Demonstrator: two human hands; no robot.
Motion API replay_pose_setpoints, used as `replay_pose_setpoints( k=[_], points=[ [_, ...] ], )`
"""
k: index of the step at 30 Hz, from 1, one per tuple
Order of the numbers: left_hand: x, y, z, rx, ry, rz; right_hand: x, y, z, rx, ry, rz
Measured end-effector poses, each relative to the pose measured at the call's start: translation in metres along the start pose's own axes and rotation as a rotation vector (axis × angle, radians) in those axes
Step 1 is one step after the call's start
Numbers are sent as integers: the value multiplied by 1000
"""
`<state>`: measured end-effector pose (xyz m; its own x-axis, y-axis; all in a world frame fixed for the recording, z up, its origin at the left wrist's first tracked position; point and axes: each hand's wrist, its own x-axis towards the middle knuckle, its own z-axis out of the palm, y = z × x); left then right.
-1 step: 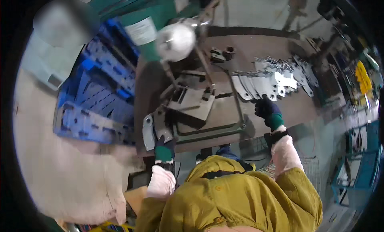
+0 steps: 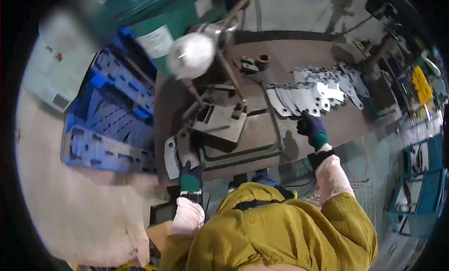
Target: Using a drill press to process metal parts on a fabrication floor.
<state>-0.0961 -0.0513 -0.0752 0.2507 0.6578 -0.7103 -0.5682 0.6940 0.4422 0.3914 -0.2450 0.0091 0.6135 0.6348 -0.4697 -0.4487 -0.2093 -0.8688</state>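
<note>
My left hand (image 2: pixel 191 172), in a dark glove with a green cuff, is closed on the near end of a curved metal plate (image 2: pixel 186 147) at the table's front left. Another curved plate with holes (image 2: pixel 171 158) lies just left of it. Further right, my right hand (image 2: pixel 310 127), gloved the same way, has its fingers bent at the near end of a curved plate (image 2: pixel 306 103) in a row of similar plates (image 2: pixel 283 103). Its fingertips meet the plate's edge; the glove hides the exact grip.
Between my hands stands a metal block fixture (image 2: pixel 220 124) on a green-edged frame (image 2: pixel 243 160). A white lamp (image 2: pixel 191 55) hangs over the brown table (image 2: pixel 290 51). Blue plastic pallets (image 2: pixel 110 147) stand left. More plates (image 2: pixel 348 82) are heaped right, and a teal cart (image 2: pixel 423 187) stands beyond.
The whole view has shifted slightly, so the table and fixture sit a little further left in the picture. Both hands stay at the same plates.
</note>
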Motion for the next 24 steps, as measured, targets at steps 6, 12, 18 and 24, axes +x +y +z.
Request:
replay_pose_setpoints(
  k=[6, 12, 18, 24],
  points=[
    [5, 16, -7, 3, 116, -178, 23, -2, -12, -1438, 418, -398],
    [4, 17, -3, 63, -137, -275, 71, 7, -34, -1849, 498, -1026],
    [-29, -8, 15, 268, -424, -214, 74, -11, -28, -1937, 173, -644],
    [-47, -17, 23, 949, -259, 211, 47, -52, -5, -1702, 116, -758]
  ],
)
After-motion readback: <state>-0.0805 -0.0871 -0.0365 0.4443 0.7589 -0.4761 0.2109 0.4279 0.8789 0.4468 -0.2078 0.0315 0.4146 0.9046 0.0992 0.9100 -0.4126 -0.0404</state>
